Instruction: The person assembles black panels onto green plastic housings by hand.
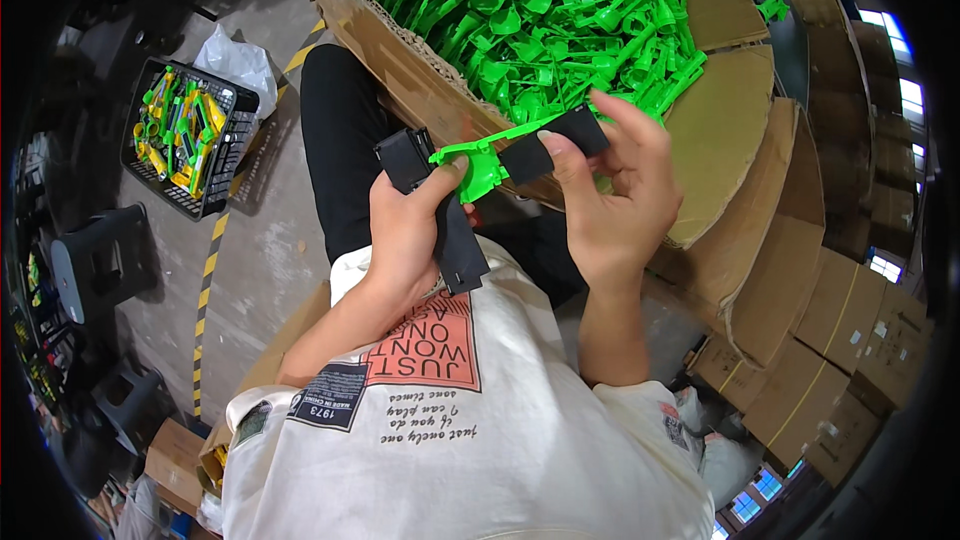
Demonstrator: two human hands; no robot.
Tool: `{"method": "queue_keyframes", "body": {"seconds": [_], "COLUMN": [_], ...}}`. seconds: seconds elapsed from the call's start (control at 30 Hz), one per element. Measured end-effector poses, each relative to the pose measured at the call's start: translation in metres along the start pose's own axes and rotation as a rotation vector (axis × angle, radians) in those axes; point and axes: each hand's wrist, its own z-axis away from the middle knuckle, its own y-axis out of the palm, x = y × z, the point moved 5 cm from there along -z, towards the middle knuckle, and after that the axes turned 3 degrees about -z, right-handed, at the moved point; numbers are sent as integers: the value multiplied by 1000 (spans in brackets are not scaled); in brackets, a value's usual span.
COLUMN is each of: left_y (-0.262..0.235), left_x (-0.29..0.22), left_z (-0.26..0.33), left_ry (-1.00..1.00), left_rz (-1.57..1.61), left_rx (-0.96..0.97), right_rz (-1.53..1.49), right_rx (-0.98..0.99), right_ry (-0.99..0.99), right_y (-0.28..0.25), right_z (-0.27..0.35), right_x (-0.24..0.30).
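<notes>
In front of my chest, my left hand (405, 230) is closed on a bright green moulded plastic part (482, 170), its thumb pressed on the near end. The same hand also grips several black rectangular plastic pieces (458, 245), which stick out above and below the fingers. My right hand (625, 185) pinches another black rectangular piece (535, 157) between thumb and fingers. This piece lies against the right side of the green part, whose thin arm runs along its upper edge. Whether the two are joined, I cannot tell.
A large cardboard box (420, 60) heaped with green plastic parts (540, 15) stands just ahead. On the floor to the left is a black crate (205, 198) of green and yellow pieces, near a dark stool (100, 260). Stacked cartons (800, 390) stand at the right.
</notes>
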Motion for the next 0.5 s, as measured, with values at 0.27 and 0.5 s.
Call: {"method": "queue_keyframes", "body": {"seconds": [0.27,0.5], "left_y": [-2,-2], "left_x": [3,5], "left_z": [-1,-2], "left_ry": [-42,-80], "left_rz": [-13,-4], "left_rx": [-1,14], "right_rz": [-101,247], "right_rx": [-253,-259], "right_ry": [1,-324], "right_y": [-4,7], "right_z": [16,29], "right_x": [-7,10]}}
